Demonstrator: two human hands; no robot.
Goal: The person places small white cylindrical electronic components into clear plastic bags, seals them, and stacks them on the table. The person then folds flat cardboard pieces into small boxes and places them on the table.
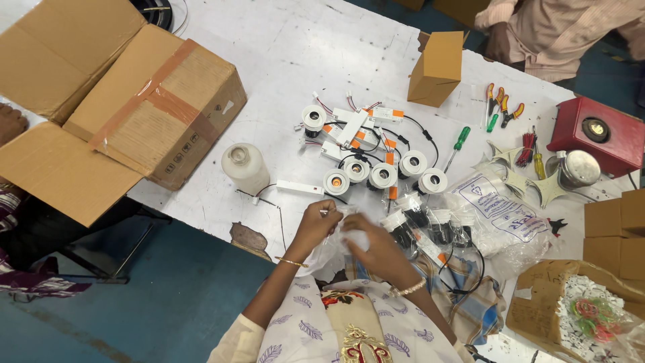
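A white worktable (302, 40) filled the view. At its far left sat a big open cardboard box (134, 101) with taped flaps, and a small brown carton (437, 67) stood at the far middle. A red box (594, 134) with a round socket rested at the right edge, near a clear printed plastic bag (504, 215) lying crumpled. A white plastic bottle (245, 168) stood left of centre.

In the middle of the table lay a cluster of round white spotlight fittings (383, 176) with their slim white driver units (353, 128) and wires, all bare of wrapping; five or so sat in a loose row. Just right of the hands, a few dark-backed fittings in small clear bags (430, 225) lay in a heap. By that count, I judged the work roughly midway, though whether the lamps were going into bags or coming out of them could not be told.

Pliers with orange handles (500, 107) and a green-handled screwdriver (457, 144) lay far right, untouched.

At the near edge, both hands met over one clear packet (353, 232). The left hand (316, 225) pinched its upper edge with fingers closed; the right hand (376, 249) was curled around its lower part, gripping it. Another person's arm (500, 40) showed at the far right.
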